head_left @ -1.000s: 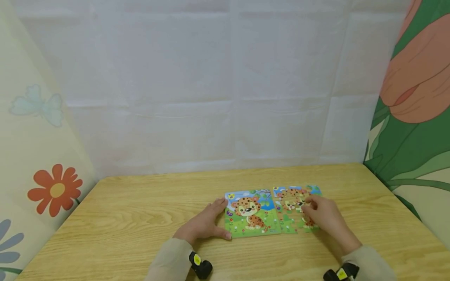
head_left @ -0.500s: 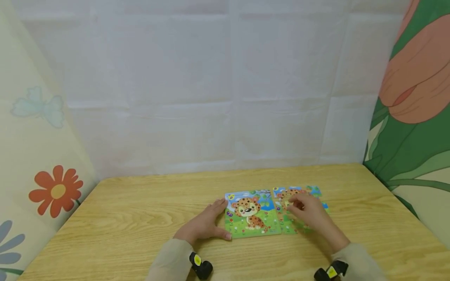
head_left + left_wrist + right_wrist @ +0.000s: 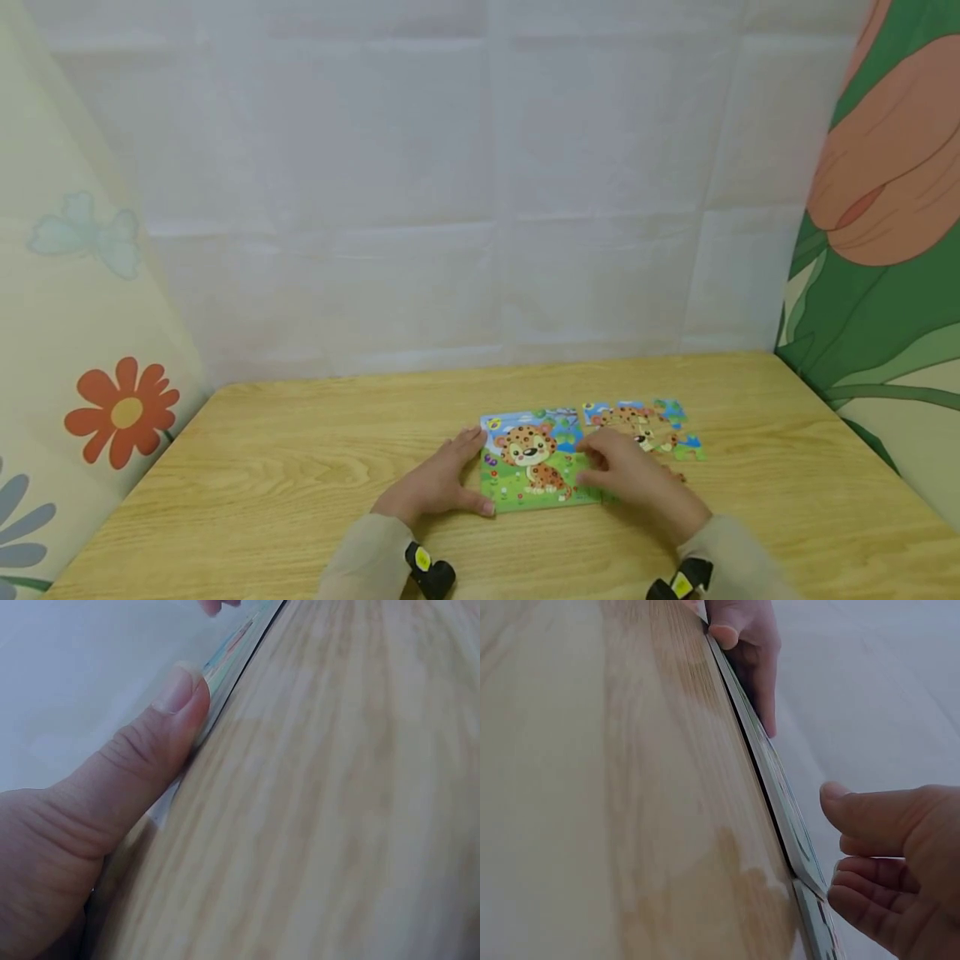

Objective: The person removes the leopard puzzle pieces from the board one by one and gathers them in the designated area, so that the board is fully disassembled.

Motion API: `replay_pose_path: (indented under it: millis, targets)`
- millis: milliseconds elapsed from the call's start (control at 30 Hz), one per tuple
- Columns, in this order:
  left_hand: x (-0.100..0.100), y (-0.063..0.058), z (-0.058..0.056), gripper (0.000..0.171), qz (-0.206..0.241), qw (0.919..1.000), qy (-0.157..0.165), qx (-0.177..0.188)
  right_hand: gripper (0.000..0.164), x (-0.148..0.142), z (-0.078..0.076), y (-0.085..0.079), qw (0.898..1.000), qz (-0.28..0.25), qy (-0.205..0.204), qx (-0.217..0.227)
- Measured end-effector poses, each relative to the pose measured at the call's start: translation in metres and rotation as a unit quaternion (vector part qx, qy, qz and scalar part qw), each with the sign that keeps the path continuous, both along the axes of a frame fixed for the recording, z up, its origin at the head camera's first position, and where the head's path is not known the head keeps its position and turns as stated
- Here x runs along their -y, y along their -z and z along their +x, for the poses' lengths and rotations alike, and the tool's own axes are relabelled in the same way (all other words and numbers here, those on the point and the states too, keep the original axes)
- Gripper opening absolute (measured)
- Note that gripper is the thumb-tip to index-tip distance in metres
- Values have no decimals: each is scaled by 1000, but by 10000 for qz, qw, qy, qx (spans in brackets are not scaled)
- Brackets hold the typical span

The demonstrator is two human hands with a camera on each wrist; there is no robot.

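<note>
My left hand [image 3: 435, 479] rests at the left side of a square picture board [image 3: 517, 492] showing a spotted leopard cub on grass. Its thumb [image 3: 176, 701] touches the board's near left edge, and the fingers lie along the side with straight tips. Over the board's right edge hovers my right hand [image 3: 626, 471], thumb and fingers loosely curled with a gap between them. Nothing shows between those fingers in the right wrist view. Just right of the board lies a jigsaw puzzle [image 3: 630, 412] of the same cub, its lower part hidden behind the right hand.
Pieces with knobbed edges [image 3: 690, 450] stick out at the puzzle's right side. All of it lies on a wood-grain table [image 3: 300, 467]. A white sheet [image 3: 390, 208] hangs behind, with painted flower panels at both sides.
My right hand has moved left from the jigsaw puzzle to the right edge of the picture board, uncovering the puzzle's right side. The left hand has stayed in place.
</note>
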State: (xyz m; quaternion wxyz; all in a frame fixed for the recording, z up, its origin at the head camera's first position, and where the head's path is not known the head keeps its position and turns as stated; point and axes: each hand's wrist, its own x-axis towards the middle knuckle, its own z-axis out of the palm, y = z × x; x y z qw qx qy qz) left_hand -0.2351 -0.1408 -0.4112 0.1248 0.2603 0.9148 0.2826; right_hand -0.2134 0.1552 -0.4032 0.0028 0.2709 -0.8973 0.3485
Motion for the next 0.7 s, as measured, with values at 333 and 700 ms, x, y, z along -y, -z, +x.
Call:
replay_pose_path:
  millis: [333,700]
  targets:
    - [0,1,-1,110,-15,10000,0,21,46,12,2,-4,9973,623,-160,355]
    - [-1,-1,1,109,23,10000,-29,-60,42,22,-5,-6,9927,1091,57,516]
